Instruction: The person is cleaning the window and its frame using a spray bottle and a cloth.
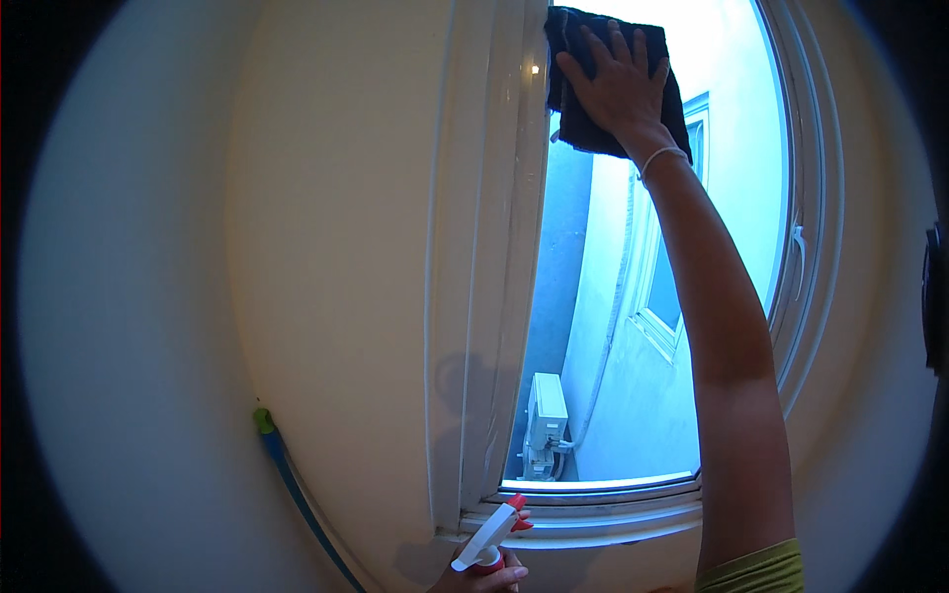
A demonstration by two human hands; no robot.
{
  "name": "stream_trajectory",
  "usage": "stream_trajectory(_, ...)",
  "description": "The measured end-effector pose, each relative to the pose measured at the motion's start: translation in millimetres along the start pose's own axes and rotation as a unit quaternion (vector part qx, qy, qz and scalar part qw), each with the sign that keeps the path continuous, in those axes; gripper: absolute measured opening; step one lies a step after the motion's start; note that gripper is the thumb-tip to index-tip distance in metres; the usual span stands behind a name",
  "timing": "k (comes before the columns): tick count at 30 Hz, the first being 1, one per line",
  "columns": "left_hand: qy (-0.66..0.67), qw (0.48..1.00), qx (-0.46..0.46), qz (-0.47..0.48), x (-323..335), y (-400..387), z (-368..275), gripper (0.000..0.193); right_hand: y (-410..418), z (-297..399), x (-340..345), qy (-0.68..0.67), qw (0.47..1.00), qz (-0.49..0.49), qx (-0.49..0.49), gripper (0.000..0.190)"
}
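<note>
High on the window glass (615, 244), my right hand (621, 85) lies with spread fingers on a dark, folded cloth (593, 122) and presses it flat near the top left of the pane. A pale band circles that wrist. Low in the view, my left hand (485, 577) is wrapped around a spray bottle with a white and red trigger head (489, 535), just below the sill. The bottle's body is mostly hidden by the fingers and the picture's lower edge.
A white window frame (482, 296) surrounds the pane, with a handle (798, 259) on its right side. A blue pole with a green end (263, 421) leans against the wall at the lower left. Outside stand an air conditioner's outdoor unit (549, 404) and another window (660, 296).
</note>
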State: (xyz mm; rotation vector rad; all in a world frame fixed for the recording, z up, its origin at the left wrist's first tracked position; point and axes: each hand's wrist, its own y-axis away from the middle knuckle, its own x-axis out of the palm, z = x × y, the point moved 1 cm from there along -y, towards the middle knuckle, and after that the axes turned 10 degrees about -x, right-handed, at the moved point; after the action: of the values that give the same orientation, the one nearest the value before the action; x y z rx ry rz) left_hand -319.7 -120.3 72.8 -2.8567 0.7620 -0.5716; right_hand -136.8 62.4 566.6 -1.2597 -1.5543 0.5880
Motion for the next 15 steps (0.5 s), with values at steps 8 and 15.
stream_trajectory(8,-0.020,0.997,-0.041,0.059,6.5,-1.6,-11.6,0.059,55.4,25.7,-37.6,-0.065,0.997,0.009,-0.028,0.064)
stream_trajectory(15,-0.035,0.996,-0.050,0.058,11.3,3.4,-9.5,0.052,105.0,49.8,-72.3,-0.100,0.993,0.065,-0.027,0.064)
